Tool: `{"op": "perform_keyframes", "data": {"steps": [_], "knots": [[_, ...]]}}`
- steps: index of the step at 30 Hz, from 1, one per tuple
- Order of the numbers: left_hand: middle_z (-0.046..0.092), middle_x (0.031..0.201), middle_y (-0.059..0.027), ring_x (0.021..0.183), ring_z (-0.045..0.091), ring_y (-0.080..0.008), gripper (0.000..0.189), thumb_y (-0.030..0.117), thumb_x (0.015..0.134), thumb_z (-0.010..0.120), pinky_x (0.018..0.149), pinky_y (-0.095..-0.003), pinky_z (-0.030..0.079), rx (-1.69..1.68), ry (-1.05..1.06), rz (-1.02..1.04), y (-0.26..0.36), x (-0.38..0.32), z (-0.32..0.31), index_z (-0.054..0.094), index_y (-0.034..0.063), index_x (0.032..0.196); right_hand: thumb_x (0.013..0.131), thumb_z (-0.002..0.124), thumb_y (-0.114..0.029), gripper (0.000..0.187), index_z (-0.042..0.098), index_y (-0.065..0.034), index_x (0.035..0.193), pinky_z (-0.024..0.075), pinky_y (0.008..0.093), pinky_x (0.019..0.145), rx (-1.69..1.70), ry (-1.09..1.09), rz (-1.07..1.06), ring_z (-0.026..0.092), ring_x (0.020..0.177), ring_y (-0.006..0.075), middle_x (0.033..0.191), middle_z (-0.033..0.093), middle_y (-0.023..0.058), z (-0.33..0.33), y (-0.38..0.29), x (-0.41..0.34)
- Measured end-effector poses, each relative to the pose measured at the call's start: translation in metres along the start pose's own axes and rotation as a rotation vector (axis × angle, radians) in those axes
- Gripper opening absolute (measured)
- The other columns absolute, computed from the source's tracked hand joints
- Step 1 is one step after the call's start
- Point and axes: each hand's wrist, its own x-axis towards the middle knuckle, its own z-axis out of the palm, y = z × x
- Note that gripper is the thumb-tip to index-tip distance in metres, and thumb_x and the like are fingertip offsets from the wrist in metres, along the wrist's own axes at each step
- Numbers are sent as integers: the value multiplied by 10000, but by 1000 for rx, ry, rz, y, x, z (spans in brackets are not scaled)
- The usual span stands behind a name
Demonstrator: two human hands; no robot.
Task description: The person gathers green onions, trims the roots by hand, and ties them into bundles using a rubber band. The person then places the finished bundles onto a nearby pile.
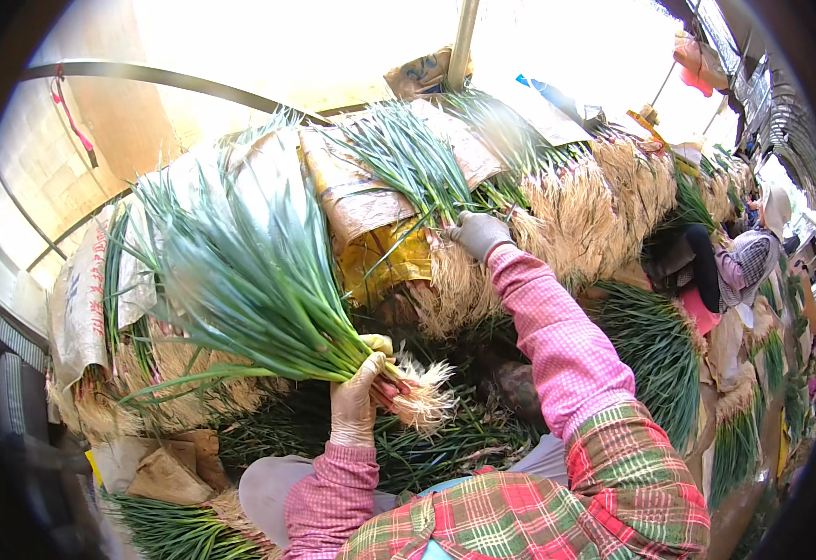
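My left hand [360, 392], in a thin pale glove, is closed around a bunch of green onions [296, 315] just above their roots. The long green leaves fan out to the upper left, and the pale, reddish bulb ends with stringy roots point right. Farther forward, my right hand [479, 234], in a grey glove, reaches to the base of more green onions [415, 157] lying on the heap. Its fingertips are at the stems; whether they grip any is unclear. Long dry-looking roots hang down the near side of the heap below this hand.
Woven sacks [355, 189] lie over parts of the long heap. Loose green leaves [443, 448] cover the ground by my knees. Folded cardboard [170, 476] and another onion bundle [184, 528] lie at lower left. A co-worker [737, 266] sits at right beside more bundles [649, 350].
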Motion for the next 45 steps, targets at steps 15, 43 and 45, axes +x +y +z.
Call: {"op": "perform_keyframes", "data": {"steps": [15, 43, 45], "knots": [[677, 783, -124, 538, 665, -204, 382, 94, 942, 644, 499, -350, 580, 40, -10, -181, 0, -3, 10, 546, -25, 1291, 943, 736, -277, 219, 701, -73, 1014, 576, 287, 708, 990, 224, -201, 683, 724, 144, 870, 739, 52, 47, 32, -129], [683, 682, -203, 459, 646, -202, 280, 208, 953, 627, 325, -260, 475, -18, -131, -302, -13, -10, -23, 660, -65, 1004, 1049, 540, -367, 311, 661, -90, 1124, 397, 254, 460, 1949, -153, -130, 437, 516, 68, 788, 543, -2, 88, -95, -172], [682, 673, -188, 456, 643, -184, 265, 198, 952, 623, 321, -249, 464, 48, -91, -266, -15, -11, -23, 663, -60, 1000, 1040, 534, -326, 273, 687, -102, 1066, 302, 228, 425, 1983, 210, 98, 418, 498, 60, 712, 506, -45, 70, -85, -157]]}}
